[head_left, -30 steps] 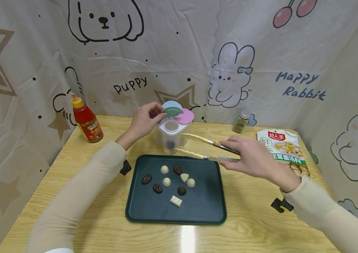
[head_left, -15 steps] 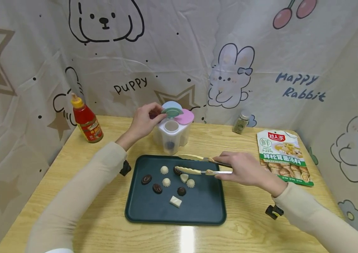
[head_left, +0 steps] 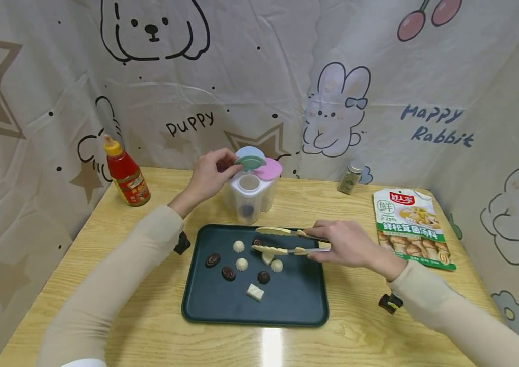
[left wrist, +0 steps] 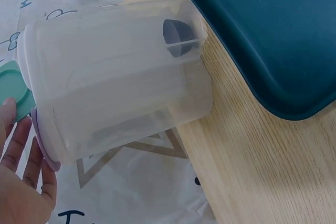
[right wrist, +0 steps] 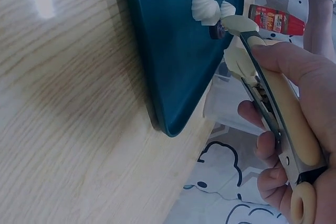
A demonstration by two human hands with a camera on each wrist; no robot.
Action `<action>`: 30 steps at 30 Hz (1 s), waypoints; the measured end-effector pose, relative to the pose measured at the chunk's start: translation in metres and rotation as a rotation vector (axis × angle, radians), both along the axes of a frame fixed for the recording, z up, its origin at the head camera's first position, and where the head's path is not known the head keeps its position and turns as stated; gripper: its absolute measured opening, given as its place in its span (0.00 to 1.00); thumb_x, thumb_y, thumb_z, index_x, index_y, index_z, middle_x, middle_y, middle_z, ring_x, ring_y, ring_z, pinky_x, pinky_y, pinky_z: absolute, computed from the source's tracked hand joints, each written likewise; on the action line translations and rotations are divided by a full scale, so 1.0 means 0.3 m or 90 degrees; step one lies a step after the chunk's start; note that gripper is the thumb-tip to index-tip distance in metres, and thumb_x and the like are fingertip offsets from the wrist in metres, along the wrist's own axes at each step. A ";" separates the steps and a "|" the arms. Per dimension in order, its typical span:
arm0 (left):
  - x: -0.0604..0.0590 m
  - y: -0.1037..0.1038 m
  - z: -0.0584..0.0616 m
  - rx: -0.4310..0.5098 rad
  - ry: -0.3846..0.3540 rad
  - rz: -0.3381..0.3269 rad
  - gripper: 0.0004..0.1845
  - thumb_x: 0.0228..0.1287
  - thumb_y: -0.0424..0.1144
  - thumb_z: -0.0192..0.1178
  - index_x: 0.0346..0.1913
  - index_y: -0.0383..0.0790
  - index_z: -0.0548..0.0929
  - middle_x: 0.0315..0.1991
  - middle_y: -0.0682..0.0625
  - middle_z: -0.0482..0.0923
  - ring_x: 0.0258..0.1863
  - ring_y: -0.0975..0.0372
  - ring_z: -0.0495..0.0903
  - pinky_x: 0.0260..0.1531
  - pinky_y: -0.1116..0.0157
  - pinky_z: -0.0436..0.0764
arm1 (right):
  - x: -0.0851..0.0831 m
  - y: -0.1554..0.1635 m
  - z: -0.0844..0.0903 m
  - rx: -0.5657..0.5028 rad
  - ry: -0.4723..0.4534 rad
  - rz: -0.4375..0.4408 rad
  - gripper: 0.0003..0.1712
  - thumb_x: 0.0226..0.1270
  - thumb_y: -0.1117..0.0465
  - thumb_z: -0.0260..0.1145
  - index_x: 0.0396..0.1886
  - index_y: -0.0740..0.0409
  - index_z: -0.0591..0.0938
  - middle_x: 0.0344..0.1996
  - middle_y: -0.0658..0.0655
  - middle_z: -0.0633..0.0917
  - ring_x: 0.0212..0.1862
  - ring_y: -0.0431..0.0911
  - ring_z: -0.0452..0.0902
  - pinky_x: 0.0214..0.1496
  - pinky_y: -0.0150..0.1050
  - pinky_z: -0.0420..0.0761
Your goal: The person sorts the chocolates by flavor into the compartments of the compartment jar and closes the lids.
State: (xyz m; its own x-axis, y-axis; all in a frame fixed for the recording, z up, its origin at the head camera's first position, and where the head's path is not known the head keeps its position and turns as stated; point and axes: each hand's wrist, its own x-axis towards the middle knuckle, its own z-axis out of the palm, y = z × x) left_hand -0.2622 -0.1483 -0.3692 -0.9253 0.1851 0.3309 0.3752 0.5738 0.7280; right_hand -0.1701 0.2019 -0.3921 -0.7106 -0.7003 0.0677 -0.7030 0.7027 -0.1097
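Observation:
My left hand (head_left: 211,173) pinches the raised green lid (head_left: 251,162) of a clear plastic container (head_left: 266,196). That compartment's round mouth is uncovered, and a dark round piece (left wrist: 178,38) lies at its bottom. In my right hand (head_left: 346,243) I hold kitchen tongs (right wrist: 294,108) with cream-coloured tips, spread apart over the far part of a dark green tray (head_left: 296,306). One dark swirled chocolate (head_left: 256,242) lies between the tips, partly hidden; I cannot tell whether they touch it. White chocolates (head_left: 242,264) and dark ones (head_left: 228,273) are scattered about the tray.
A red sauce bottle (head_left: 128,178) stands at the back left of the wooden table (head_left: 355,326). At the back right are a small spice jar (head_left: 350,178) and a flat food packet (head_left: 412,229). A printed cloth (head_left: 259,76) hangs behind.
My right hand has brought the tongs down and toward me, from beside the container to over the tray's far edge, around a dark chocolate. My left hand stays on the green lid.

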 end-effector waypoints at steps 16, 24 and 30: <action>-0.003 0.002 -0.004 0.008 0.000 0.001 0.10 0.74 0.40 0.67 0.49 0.38 0.84 0.46 0.42 0.86 0.43 0.53 0.82 0.45 0.63 0.81 | -0.015 0.002 -0.007 0.009 -0.012 0.001 0.27 0.61 0.42 0.77 0.56 0.51 0.90 0.44 0.49 0.90 0.31 0.37 0.80 0.25 0.32 0.73; -0.004 0.003 -0.006 0.003 -0.004 0.003 0.10 0.74 0.41 0.67 0.50 0.38 0.84 0.46 0.42 0.86 0.44 0.53 0.82 0.48 0.59 0.82 | -0.026 0.004 -0.019 -0.002 -0.021 0.005 0.25 0.61 0.44 0.77 0.55 0.50 0.90 0.42 0.47 0.90 0.27 0.33 0.74 0.23 0.30 0.68; -0.002 0.003 -0.006 0.002 -0.001 0.005 0.10 0.74 0.40 0.67 0.50 0.38 0.84 0.47 0.41 0.86 0.44 0.53 0.83 0.49 0.58 0.83 | -0.024 0.012 -0.020 -0.009 -0.017 0.007 0.25 0.63 0.44 0.77 0.56 0.51 0.90 0.44 0.49 0.90 0.30 0.37 0.81 0.25 0.32 0.73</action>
